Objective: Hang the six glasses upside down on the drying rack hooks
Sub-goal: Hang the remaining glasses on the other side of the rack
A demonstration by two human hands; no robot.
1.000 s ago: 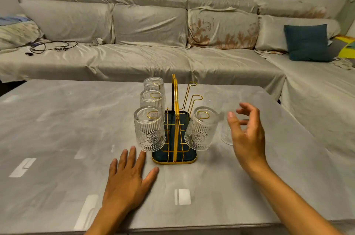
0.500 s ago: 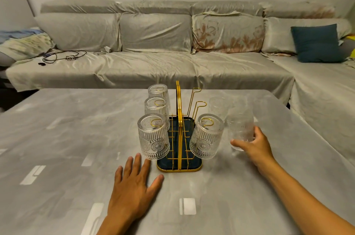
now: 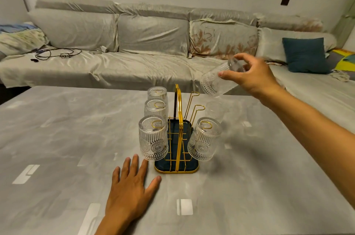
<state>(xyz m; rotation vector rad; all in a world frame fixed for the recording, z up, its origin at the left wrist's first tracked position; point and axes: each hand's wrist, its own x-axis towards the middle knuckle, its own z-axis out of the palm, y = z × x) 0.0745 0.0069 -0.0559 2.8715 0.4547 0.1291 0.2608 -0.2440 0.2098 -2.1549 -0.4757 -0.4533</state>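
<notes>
**A:** Comparing with a moment ago, the fifth glass [image 3: 217,81] is now lifted off the table [image 3: 57,138] and tipped mouth-down-left in the right hand [image 3: 253,75], fingers closed round its base. It's held in the air, up and right of the rack [image 3: 178,138].

**B:** So four are hung already?

**A:** Yep, three glasses [image 3: 153,136] on the left side, one [image 3: 203,138] on the near right. Two hooks [image 3: 198,108] on the right are left bare, and the last glass [image 3: 213,109] is stood on the table just behind the rack.

**B:** And the left hand [image 3: 132,184]?

**A:** Laid flat and open on the table beside the rack, nothing gripped. Probably the middle right hook gets filled next, once the glass is fully flipped.
</notes>
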